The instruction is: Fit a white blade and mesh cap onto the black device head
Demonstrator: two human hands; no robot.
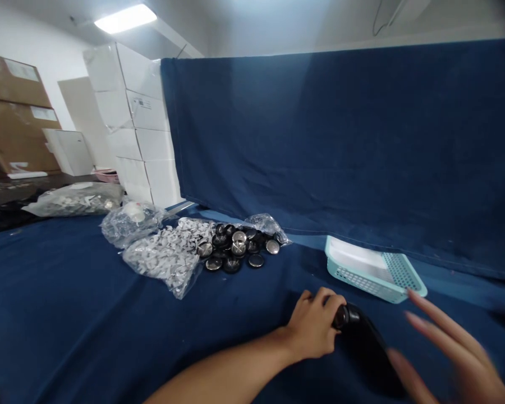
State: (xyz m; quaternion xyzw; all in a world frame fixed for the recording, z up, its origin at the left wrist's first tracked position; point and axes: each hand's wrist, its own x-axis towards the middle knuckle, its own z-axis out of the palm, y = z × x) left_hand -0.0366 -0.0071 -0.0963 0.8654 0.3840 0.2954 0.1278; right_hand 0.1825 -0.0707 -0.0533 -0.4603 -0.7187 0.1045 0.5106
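My left hand point(313, 328) is curled around the top end of a black object point(364, 350) that lies on the blue cloth-covered table point(67, 314). My right hand point(450, 359) hovers just right of that object, fingers stretched out and apart, blurred by motion and holding nothing. A pile of round black and silver buttons point(235, 249) lies further back on the table, spilling from a clear bag.
A clear bag of small white parts point(168, 258) lies left of the buttons, with other plastic bags point(128, 221) behind it. A light blue plastic basket point(372, 269) sits against the hanging blue cloth point(340, 140). White boxes point(130, 118) are stacked at the back left.
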